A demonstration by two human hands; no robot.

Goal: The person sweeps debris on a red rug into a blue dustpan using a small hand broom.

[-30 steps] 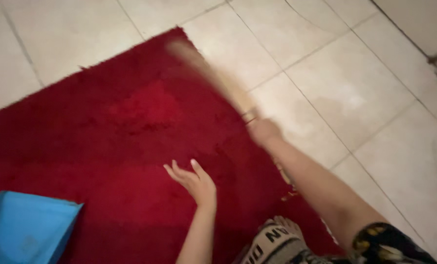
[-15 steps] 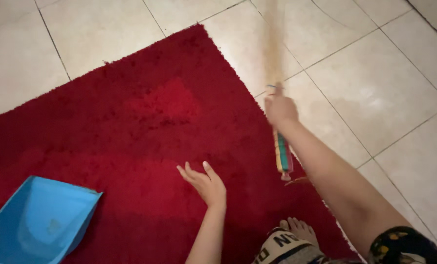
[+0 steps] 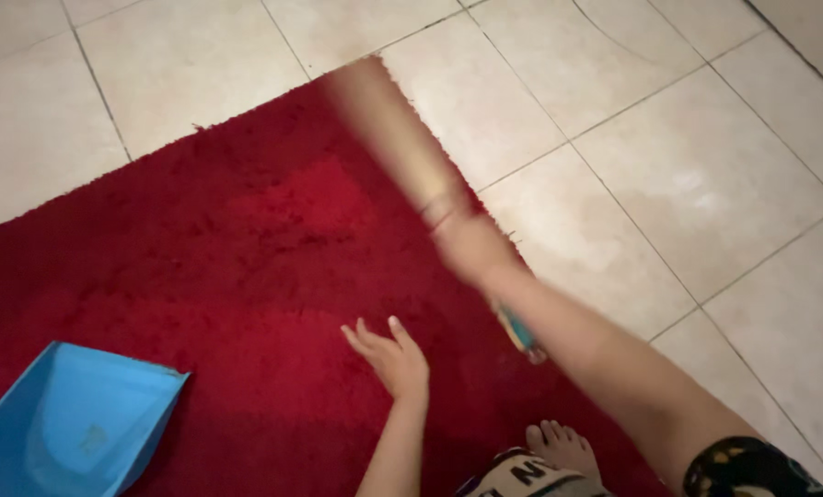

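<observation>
Rug: red shaggy rug (image 3: pixel 200 276) lies on the pale tiled floor (image 3: pixel 688 184) and fills the left and middle of the view; its far corner points to the top, just under the tip of the broom.
Floor: beige tiles with thin dark joints, bare on the right side and along the top.
Broom: hand broom (image 3: pixel 398 138) of straw-coloured bristles, blurred by motion, now slants over the far corner of the rug. Half a second ago it stood almost upright above the tiles beyond the rug's edge, so it has swung back to the left, onto the pile. This looks like one more stroke in a back-and-forth brushing of the same corner. Its striped handle end (image 3: pixel 519 333) shows under the forearm.
Right hand: right hand (image 3: pixel 471 247) is closed around the broom just below the binding, the arm stretched forward; it has come lower and more to the left than before.
Left hand: left hand (image 3: pixel 391 359) holds nothing, fingers spread and a little lifted, low over the rug; whether the palm touches the pile cannot be told. It has hardly moved.
Dustpan: blue plastic dustpan (image 3: pixel 71 423) rests on the rug in the lower left corner, well apart from both hands, mouth toward the broom side. Inside only a small pale speck of dirt is seen; the rest looks empty.
Foot: bare toes (image 3: pixel 563 446) on the rug at the bottom edge.
</observation>
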